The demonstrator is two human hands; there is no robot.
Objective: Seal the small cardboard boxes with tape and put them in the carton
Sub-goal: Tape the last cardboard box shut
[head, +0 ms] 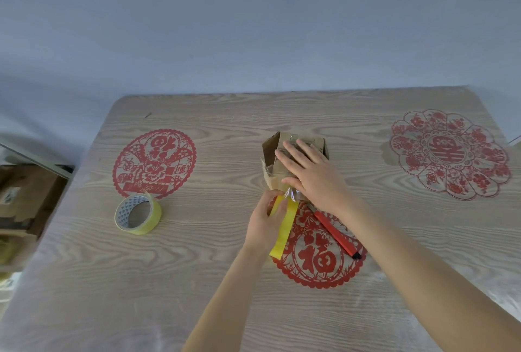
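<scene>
A small brown cardboard box [272, 151] stands near the middle of the table with one left flap sticking up. My right hand [310, 172] lies flat on its top, fingers spread, pressing the flaps down. My left hand [266, 224] pinches a cut strip of yellow tape [284, 234] just below the box's near edge; the strip's upper end looks clear and crinkled where it meets the box. A roll of yellow tape [138, 214] lies on the table to the left, apart from both hands.
A red utility knife [337, 234] lies on the table under my right wrist. Red paper-cut decorations sit at the left [154, 164], front [318, 261] and right [451, 154]. Cardboard cartons [25, 199] stand on the floor past the table's left edge.
</scene>
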